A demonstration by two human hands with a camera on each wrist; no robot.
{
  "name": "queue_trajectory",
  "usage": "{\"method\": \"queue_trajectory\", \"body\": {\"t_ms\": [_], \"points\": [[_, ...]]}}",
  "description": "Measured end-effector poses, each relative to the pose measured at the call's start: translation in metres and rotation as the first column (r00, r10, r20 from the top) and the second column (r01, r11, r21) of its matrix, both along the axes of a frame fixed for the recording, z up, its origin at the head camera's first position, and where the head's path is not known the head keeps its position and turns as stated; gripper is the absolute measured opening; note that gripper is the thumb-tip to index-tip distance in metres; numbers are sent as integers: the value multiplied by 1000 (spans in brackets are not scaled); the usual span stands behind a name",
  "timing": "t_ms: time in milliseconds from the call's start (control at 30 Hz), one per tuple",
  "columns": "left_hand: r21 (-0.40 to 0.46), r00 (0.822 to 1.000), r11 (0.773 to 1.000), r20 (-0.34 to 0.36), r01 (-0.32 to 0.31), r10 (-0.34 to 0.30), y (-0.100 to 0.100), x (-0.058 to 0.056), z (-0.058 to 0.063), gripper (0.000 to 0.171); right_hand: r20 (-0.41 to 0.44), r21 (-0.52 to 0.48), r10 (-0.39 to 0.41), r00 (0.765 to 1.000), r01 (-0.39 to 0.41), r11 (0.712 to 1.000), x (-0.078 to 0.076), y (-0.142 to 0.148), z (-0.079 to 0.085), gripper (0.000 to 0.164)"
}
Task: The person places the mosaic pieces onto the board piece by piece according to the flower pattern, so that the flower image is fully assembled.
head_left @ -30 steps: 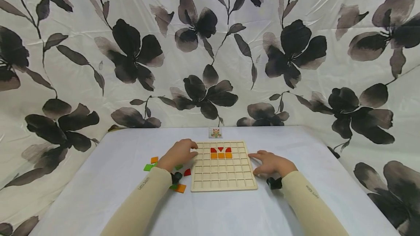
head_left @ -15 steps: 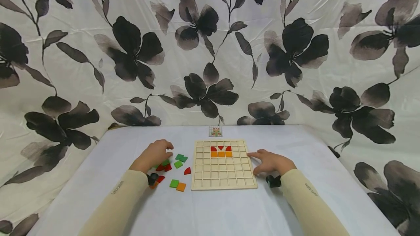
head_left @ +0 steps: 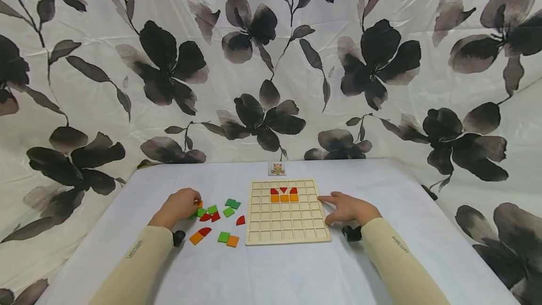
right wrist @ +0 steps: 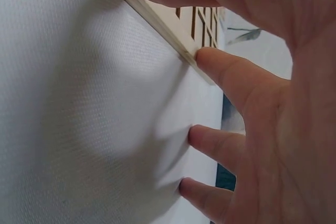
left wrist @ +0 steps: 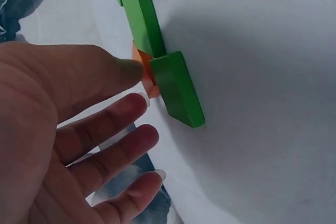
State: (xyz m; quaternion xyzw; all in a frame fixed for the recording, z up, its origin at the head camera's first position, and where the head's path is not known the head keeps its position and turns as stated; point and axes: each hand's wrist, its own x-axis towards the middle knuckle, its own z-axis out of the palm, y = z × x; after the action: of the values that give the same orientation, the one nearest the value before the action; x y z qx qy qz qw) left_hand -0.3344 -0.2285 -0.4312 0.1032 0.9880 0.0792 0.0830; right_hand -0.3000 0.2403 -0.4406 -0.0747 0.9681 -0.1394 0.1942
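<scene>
My left hand (head_left: 178, 206) is at the left edge of a group of loose coloured tiles. Its thumb and fingertip pinch a small orange tile (left wrist: 148, 71), partly hidden by the thumb in the left wrist view. Right beside that tile lie green tiles (left wrist: 176, 88). Spread out, my right hand (head_left: 349, 208) rests against the right edge of a wooden grid board (head_left: 288, 229), with thumb and forefinger touching the rim in the right wrist view. Near the board's top sit red tiles (head_left: 293, 191) above a row of orange tiles (head_left: 284, 198).
Between left hand and board lie green, red and orange tiles, among them a red quarter-round tile (head_left: 240, 220) and an orange square tile (head_left: 232, 241). Behind the board is a small pattern card (head_left: 277, 168). A floral cloth (head_left: 262, 60) hangs beyond the white table (head_left: 288, 272).
My left hand has moved left from the board's left edge, over the loose tiles, to the orange tile. My right hand has stayed at the board's right edge.
</scene>
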Motion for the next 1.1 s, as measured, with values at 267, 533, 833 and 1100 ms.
{"method": "queue_trajectory", "body": {"t_ms": [267, 533, 833, 1100], "points": [[46, 998, 998, 41, -49, 48, -8, -4, -3, 27, 6, -6, -10, 1000, 10, 1000, 0, -4, 6, 78], [142, 993, 983, 45, -112, 107, -10, -9, -7, 32, -3, -10, -10, 1000, 10, 1000, 0, -6, 7, 78], [207, 997, 975, 17, -78, 76, 25, 1, 1, 35, -18, 5, -5, 1000, 5, 1000, -3, -6, 6, 75], [230, 1000, 973, -8, -26, 28, 77, 16, 11, 32, -80, 43, 25, 996, -21, 999, -11, -6, 8, 64]]}}
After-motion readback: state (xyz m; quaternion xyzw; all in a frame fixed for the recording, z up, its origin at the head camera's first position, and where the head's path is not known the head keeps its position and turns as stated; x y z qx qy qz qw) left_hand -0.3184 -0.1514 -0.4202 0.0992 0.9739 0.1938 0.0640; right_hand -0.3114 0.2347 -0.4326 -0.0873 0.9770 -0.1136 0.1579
